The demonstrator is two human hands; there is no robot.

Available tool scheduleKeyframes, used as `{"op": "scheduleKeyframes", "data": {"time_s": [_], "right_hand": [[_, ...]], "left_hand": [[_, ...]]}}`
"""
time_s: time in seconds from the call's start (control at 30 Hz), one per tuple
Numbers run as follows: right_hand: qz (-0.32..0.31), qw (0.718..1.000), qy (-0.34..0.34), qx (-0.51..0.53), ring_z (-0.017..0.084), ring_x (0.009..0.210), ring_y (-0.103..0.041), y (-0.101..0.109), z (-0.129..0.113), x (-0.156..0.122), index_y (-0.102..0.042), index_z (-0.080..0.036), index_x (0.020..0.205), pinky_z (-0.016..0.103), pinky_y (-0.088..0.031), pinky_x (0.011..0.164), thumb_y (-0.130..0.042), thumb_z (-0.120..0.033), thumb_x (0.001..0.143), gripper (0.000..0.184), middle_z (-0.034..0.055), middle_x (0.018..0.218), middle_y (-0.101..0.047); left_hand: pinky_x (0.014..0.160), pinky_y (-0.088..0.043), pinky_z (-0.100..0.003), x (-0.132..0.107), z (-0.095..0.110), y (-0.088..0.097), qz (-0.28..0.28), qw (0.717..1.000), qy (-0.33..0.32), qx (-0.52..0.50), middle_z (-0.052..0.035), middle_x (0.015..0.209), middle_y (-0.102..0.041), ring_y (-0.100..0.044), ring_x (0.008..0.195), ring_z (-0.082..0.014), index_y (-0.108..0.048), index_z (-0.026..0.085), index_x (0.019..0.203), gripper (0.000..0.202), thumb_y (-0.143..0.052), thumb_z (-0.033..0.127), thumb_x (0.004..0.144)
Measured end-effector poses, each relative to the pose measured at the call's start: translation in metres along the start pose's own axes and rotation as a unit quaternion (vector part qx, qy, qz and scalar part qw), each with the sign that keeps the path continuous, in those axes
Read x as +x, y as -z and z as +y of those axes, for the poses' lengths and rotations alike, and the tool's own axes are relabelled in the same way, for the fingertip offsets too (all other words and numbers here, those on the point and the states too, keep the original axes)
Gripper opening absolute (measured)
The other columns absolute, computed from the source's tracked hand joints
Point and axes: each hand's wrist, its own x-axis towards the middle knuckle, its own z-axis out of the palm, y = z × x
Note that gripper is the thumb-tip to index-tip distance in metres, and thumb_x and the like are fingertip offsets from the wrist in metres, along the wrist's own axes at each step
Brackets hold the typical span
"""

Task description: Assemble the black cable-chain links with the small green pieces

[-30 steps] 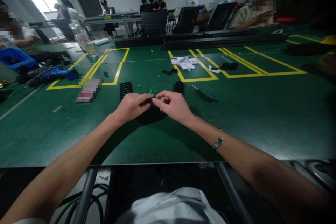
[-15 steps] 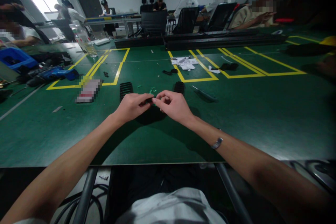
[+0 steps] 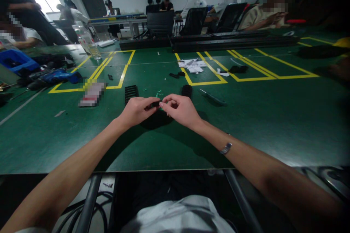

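Observation:
Between my two hands is a small black part, mostly covered by fingers, so its kind does not show. My left hand is closed, pinching this part between thumb and fingers. The fingertips of my right hand are pinched together at the part's right end. Just beyond the fingertips, small green pieces lie on the green table. A black slotted tray is beside my left hand, and another black piece sits behind my right hand.
A screwdriver lies to the right. Crumpled white paper and black scraps are farther back. On the left are a blurred box, a blue power tool, a blue bin and a bottle. Long black bars cross behind.
My hands stay nearly in place; the small black part shows slightly more between the fingertips. At the far left, a standing person has moved further into view.

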Motion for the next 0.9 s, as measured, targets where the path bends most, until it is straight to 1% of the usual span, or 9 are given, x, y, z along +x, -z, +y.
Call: {"op": "scheduleKeyframes", "data": {"time_s": [0.17,0.33,0.63,0.9], "right_hand": [[-0.001,1.000,-0.011,0.019,0.013,0.054,-0.056,0.0003,-0.0008,0.0003,-0.064,-0.016,0.091,0.025,-0.040,0.053,-0.062,-0.040,0.092,0.024,-0.0010,0.061,-0.059],[-0.004,1.000,-0.005,0.027,0.013,0.054,-0.056,0.0003,-0.0006,0.0001,-0.064,-0.016,0.091,0.025,-0.040,0.053,-0.062,-0.041,0.092,0.024,-0.0009,0.062,-0.060],[0.006,1.000,0.003,-0.003,0.014,0.057,-0.056,0.0008,0.0000,0.0000,-0.065,-0.017,0.093,0.026,-0.041,0.056,-0.062,-0.040,0.093,0.023,-0.0006,0.063,-0.061],[0.011,1.000,-0.002,-0.010,0.014,0.056,-0.057,0.0000,0.0010,0.0007,-0.066,-0.017,0.094,0.026,-0.042,0.056,-0.063,-0.041,0.092,0.024,-0.0004,0.063,-0.061]], "left_hand": [[0.060,-0.045,-0.020,-0.0005,-0.0006,0.0000,0.011,1.000,-0.004,-0.009,-0.0033,0.078,-0.072,-0.062,0.061,-0.0103,-0.069,0.016,0.113,0.026,-0.063,0.027,0.090],[0.061,-0.046,-0.020,-0.0012,-0.0019,-0.0004,0.007,1.000,0.000,-0.008,-0.0032,0.078,-0.072,-0.063,0.062,-0.0105,-0.068,0.016,0.114,0.027,-0.062,0.028,0.090],[0.059,-0.044,-0.020,-0.0011,-0.0029,-0.0005,-0.001,1.000,0.007,-0.009,-0.0022,0.074,-0.070,-0.061,0.059,-0.0103,-0.068,0.017,0.116,0.029,-0.063,0.028,0.090],[0.062,-0.045,-0.022,-0.0034,-0.0059,-0.0025,-0.005,1.000,0.020,-0.012,-0.0033,0.080,-0.072,-0.064,0.064,-0.0115,-0.067,0.019,0.120,0.031,-0.064,0.027,0.090]]}}
